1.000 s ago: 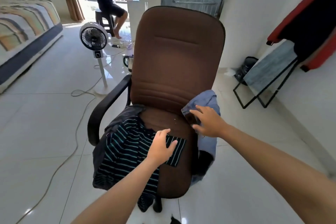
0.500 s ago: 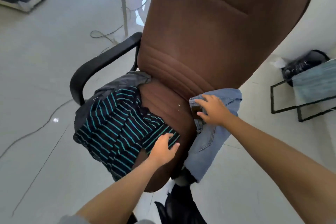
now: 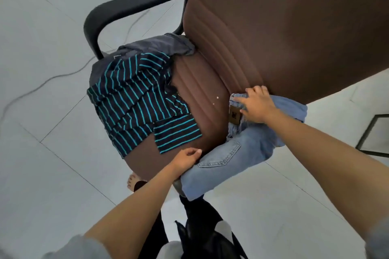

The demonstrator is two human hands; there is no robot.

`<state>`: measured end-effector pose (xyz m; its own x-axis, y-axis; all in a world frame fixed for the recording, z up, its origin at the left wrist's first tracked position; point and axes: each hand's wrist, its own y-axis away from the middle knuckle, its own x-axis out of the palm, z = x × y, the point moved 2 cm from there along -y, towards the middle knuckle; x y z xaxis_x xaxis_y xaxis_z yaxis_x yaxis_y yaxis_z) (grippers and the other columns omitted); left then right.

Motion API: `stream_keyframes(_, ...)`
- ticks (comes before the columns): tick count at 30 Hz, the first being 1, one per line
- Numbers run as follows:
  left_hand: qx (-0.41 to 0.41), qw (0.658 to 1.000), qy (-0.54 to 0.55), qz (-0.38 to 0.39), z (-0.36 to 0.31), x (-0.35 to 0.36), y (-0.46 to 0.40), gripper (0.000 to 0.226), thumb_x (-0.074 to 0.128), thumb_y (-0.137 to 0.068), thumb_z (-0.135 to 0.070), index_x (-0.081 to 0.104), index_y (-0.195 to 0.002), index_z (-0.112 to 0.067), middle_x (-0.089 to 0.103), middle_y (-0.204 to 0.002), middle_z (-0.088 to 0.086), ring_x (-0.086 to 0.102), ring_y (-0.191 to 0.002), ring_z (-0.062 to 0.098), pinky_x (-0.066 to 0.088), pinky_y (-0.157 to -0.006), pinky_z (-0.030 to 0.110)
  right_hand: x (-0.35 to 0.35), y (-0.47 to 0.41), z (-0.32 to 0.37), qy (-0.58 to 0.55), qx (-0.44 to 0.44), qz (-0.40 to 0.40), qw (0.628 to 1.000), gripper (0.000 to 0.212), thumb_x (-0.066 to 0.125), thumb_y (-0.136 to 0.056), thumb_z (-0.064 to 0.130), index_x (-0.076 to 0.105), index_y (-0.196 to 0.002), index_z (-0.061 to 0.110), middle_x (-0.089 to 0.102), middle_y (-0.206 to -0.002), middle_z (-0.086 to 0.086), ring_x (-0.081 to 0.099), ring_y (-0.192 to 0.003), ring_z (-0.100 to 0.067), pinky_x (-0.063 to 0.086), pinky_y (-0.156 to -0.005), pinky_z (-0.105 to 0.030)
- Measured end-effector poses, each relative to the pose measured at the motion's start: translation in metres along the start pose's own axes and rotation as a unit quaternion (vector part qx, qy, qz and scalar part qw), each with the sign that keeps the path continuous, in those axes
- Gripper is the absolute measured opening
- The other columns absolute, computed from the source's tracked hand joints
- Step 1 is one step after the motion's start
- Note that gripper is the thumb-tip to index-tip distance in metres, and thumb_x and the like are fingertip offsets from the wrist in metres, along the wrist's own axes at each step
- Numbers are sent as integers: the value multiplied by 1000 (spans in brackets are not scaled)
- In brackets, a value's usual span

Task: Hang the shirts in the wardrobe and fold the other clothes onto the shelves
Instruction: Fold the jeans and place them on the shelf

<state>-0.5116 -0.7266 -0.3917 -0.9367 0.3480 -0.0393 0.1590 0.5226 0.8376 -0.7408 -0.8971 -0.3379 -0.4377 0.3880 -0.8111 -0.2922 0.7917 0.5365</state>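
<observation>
Light blue jeans [image 3: 233, 160] hang over the right side of a brown office chair seat [image 3: 200, 94]. My right hand [image 3: 255, 105] grips their waistband beside the brown leather patch. My left hand [image 3: 186, 159] closes on the jeans' near edge by the back pocket, at the seat's front. A black shirt with teal stripes [image 3: 134, 99] lies on the seat's left half and spills over its edge. A dark grey garment [image 3: 160, 45] is bunched under and behind it.
The chair's tall brown backrest [image 3: 294, 27] fills the upper right, and its black armrest [image 3: 134, 4] arches at the left. A cable [image 3: 44, 82] runs across the white tiled floor. A black metal frame [image 3: 370, 134] stands at the right edge. My bare foot [image 3: 132, 181] is below the seat.
The camera has tilted down and closer to the seat. My left hand left the striped shirt and moved right onto the jeans' lower edge. My right hand stays on the waistband.
</observation>
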Motion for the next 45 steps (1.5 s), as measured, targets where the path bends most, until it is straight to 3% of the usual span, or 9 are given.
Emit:
stream_keyframes(9,-192,975,105,47,-5,2,-5,21,59,-91,-23,66,-110,-18,64,-111,5,61,-98,20,51,-85,33,-24,-20,-10,-69,-19,88,994,41,53,-94,16,56,-123,44,59,-123,-2,41,-118,-28,33,-96,-37)
stream_keyframes(13,-202,966,141,84,-8,-2,-6,31,55,-92,-11,57,-122,-20,51,-135,4,50,-119,21,43,-101,36,-29,-19,-15,-188,-54,85,977,33,59,-90,11,67,-107,38,62,-123,0,55,-111,-24,42,-94,-37)
stream_keyframes(19,-219,949,217,68,-16,-4,6,52,57,-89,-5,41,-139,-12,49,-137,7,45,-123,27,38,-105,42,-29,-5,-20,-283,-66,57,955,34,55,-93,5,69,-113,29,50,-116,-8,54,-97,-25,50,-87,-39)
stream_keyframes(25,-139,955,261,-17,-30,3,10,57,66,-78,7,53,-131,-10,58,-124,12,55,-114,30,48,-94,40,-35,13,-27,-314,-36,-42,948,34,58,-93,10,66,-119,31,38,-97,-3,52,-83,-23,48,-81,-35)
stream_keyframes(29,42,957,230,-171,-43,3,20,50,69,-73,11,63,-117,-11,60,-114,9,59,-99,23,53,-85,33,-45,27,-29,-328,-28,-120,936,42,60,-90,6,62,-125,29,37,-95,-3,47,-79,-21,44,-76,-32)
stream_keyframes(33,117,952,231,-166,-58,-5,36,47,66,-74,15,65,-114,-10,61,-114,6,60,-99,20,55,-78,26,-60,40,-30,-313,-34,-142,938,50,63,-88,7,56,-132,31,37,-92,-4,45,-78,-20,43,-74,-31)
stream_keyframes(39,122,943,285,-124,-81,-22,68,71,51,-71,26,52,-132,-11,51,-121,-2,54,-104,24,51,-90,39,-72,76,-30,-310,-22,-185,932,63,66,-86,5,47,-139,31,41,-88,-6,43,-77,-21,34,-68,-29)
stream_keyframes(42,130,934,326,-63,-89,-20,90,77,52,-73,23,40,-141,-13,53,-127,1,57,-107,26,53,-82,36,-75,100,-29,-329,-15,-213,920,72,68,-82,2,41,-143,30,52,-100,-14,54,-88,-30,47,-75,-38)
stream_keyframes(45,203,924,309,-99,-92,-18,112,74,65,-78,9,37,-143,-11,45,-141,0,55,-114,22,52,-87,34,-84,125,-26,-347,-12,-258,902,78,69,-78,-2,40,-144,27,55,-106,-19,56,-94,-36,50,-82,-49)
